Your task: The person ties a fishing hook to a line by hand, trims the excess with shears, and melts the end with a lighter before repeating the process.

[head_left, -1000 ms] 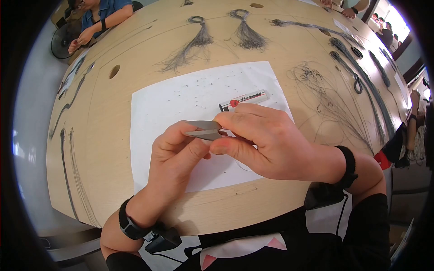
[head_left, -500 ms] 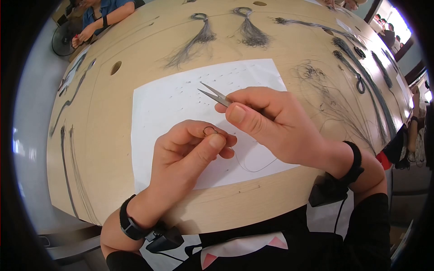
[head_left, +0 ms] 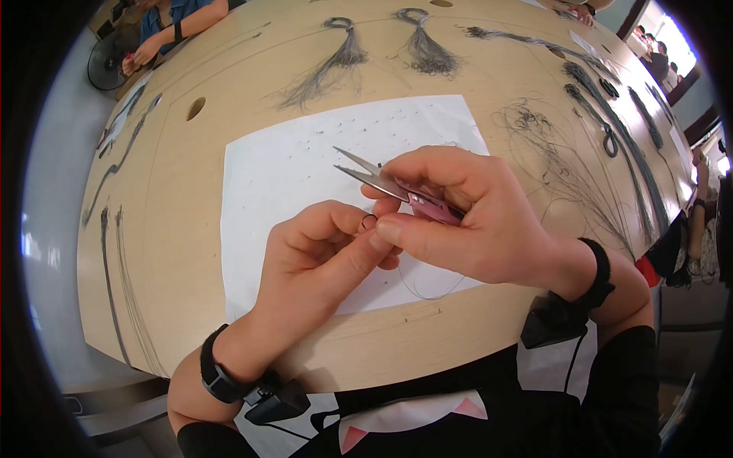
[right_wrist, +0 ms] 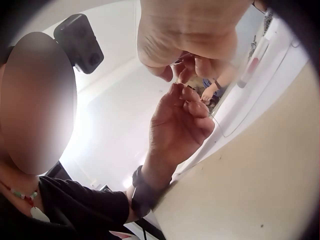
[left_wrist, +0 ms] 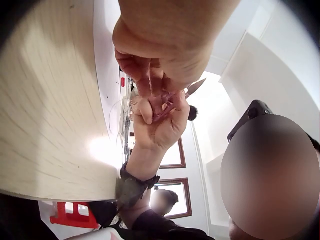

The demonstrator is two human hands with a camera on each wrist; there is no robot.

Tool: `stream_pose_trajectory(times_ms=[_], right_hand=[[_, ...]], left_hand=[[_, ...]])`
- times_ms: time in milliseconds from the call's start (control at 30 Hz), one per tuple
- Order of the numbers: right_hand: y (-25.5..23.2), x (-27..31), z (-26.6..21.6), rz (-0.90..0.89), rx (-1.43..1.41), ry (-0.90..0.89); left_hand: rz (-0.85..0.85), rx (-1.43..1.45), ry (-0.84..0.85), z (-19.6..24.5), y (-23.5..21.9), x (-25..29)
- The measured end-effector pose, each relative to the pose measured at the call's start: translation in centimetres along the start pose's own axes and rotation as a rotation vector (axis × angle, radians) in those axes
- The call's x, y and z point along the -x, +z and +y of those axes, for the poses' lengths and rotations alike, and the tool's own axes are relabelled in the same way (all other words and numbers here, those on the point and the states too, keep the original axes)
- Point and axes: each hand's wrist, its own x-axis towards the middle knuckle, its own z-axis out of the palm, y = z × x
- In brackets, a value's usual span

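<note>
My left hand (head_left: 317, 252) pinches a small dark fish hook (head_left: 369, 220) between thumb and forefinger. A thin line (head_left: 427, 296) loops down from the fingers over the white paper (head_left: 267, 168). In my right hand (head_left: 481, 221), small scissors (head_left: 385, 183) with pink handles lie in the curled fingers, blades apart and pointing to the upper left. The right thumb tip meets the left thumb and forefinger right at the hook. In the left wrist view, the scissors' blade (left_wrist: 196, 87) sticks out past the right hand. The line's upper end is hidden by the fingers.
Tiny dark bits dot the paper. A clear tube (right_wrist: 254, 62) with a red mark lies on it. Bundles of line (head_left: 347, 53) lie at the back, with loose tangled line (head_left: 542, 153) and dark bundles (head_left: 611, 130) to the right. Another person (head_left: 179, 27) sits far left.
The scissors first covered the left fingertips, then swung away up and right. Now the right thumb has come down to the left fingertips and the pink handles show.
</note>
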Motion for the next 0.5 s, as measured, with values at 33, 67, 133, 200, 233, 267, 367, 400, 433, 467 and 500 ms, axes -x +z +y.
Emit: stream_pose_trajectory(times_ms=[33, 67, 133, 200, 233, 267, 367, 400, 433, 467, 500], right_hand=[[0.0, 0.0, 0.1, -0.002, 0.004, -0.015], [0.0, -0.1, 0.1, -0.003, 0.009, -0.030], [-0.1, -0.1, 0.0, -0.005, 0.018, -0.033], [-0.2, -0.2, 0.1, -0.008, 0.027, -0.038], [-0.2, -0.2, 0.1, 0.004, 0.081, -0.063], [-0.2, -0.2, 0.2, 0.015, 0.135, -0.089], [-0.9, -0.4, -0.3, -0.007, 0.107, 0.026], [-1.0, -0.5, -0.2, -0.008, 0.107, 0.026], [-1.2, -0.6, -0.1, 0.006, 0.135, 0.021], [-1.3, -0.7, -0.1, 0.018, 0.163, 0.016], [-1.5, -0.8, -0.3, 0.016, 0.162, 0.015]], left_hand=[[0.001, 0.001, -0.001, 0.0, 0.0, 0.0], [0.003, 0.009, -0.003, -0.1, 0.0, 0.0], [0.006, 0.018, -0.005, -0.1, 0.1, 0.0], [-0.002, 0.040, 0.009, 0.0, 0.1, 0.0], [-0.001, 0.041, 0.007, 0.1, 0.1, 0.0], [0.001, 0.045, 0.001, 0.1, 0.1, 0.0], [0.005, 0.049, -0.013, 0.2, 0.0, 0.1], [0.008, 0.050, -0.019, 0.2, -0.1, 0.1], [0.009, 0.050, -0.019, 0.3, 0.1, 0.1], [0.042, 0.017, -0.026, 0.4, 0.3, 0.1], [0.075, -0.016, -0.034, 0.5, 0.4, 0.2]])
